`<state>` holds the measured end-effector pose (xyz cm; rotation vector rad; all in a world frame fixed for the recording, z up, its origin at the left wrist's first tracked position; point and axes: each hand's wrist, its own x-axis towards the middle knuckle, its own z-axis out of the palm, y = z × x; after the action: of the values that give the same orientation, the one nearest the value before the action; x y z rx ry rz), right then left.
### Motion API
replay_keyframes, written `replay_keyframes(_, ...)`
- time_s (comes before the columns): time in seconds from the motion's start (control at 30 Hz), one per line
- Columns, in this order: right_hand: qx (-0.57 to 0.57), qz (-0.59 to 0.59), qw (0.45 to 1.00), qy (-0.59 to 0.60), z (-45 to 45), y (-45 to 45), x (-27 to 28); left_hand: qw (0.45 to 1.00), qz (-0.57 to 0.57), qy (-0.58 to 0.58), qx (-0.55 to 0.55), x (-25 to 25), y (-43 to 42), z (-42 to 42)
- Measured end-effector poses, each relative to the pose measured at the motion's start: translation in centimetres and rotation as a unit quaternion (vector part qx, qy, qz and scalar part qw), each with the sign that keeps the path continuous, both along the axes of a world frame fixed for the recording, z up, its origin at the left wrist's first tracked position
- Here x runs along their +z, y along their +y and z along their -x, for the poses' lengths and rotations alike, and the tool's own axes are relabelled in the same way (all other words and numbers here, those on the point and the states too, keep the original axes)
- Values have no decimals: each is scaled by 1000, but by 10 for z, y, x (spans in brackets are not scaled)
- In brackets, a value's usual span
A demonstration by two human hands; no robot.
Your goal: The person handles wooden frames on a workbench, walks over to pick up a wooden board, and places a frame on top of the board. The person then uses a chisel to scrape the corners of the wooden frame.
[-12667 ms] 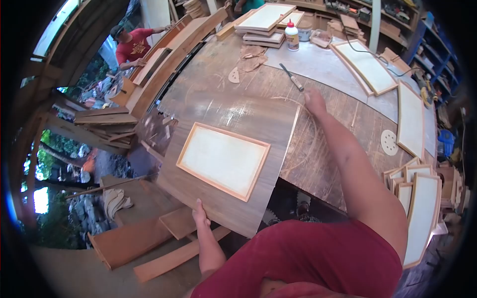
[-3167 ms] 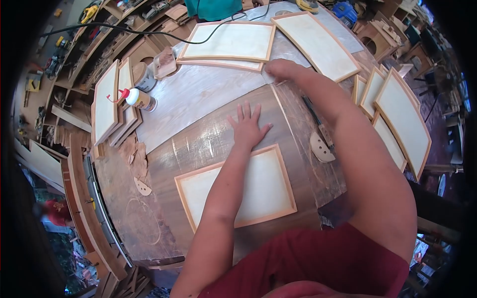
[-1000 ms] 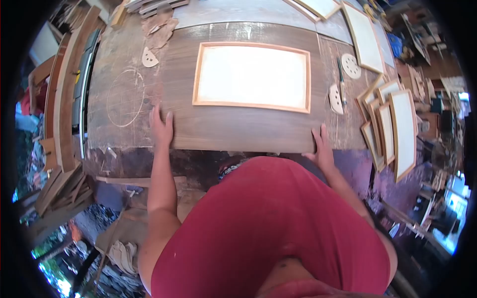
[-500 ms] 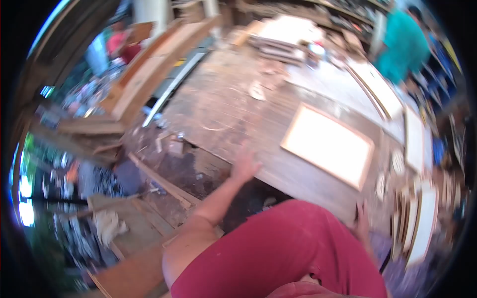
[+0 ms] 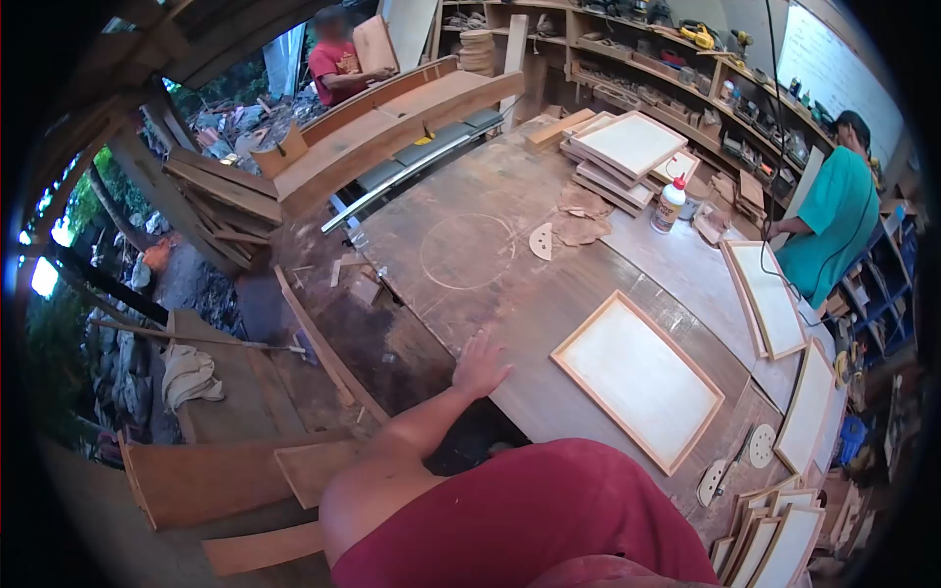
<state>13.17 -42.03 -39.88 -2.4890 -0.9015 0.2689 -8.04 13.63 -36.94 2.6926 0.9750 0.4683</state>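
Right hand has left view since the earlier frame, its state indeterminable; left hand (image 5: pixel 480 365), fingers spread, grasps nothing at the brown board (image 5: pixel 539 397). Framed white panel (image 5: pixel 637 382), flat thereon: probably light, stiff; grip opposite rails.

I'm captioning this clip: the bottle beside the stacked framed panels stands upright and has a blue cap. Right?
Not quite: the cap is red, not blue, as the head view shows. The bottle does stand upright beside the stacked framed panels.
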Motion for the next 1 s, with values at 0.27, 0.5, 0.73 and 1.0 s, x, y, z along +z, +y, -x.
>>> replay_keyframes(0.27,-1,5,998,-66,20,8,16,999,39,-22,19,10,-5,-2)
replay_keyframes(0.5,26,33,999,-26,25,21,66,999,39,-16,-14,10,-5,-4)
replay_keyframes(0.73,21,58,998,-3,15,19,57,999,18,-30,-15,12,-7,-8)
replay_keyframes(1.0,33,36,999,20,15,19,68,999,18,-40,-3,3,-7,-2)
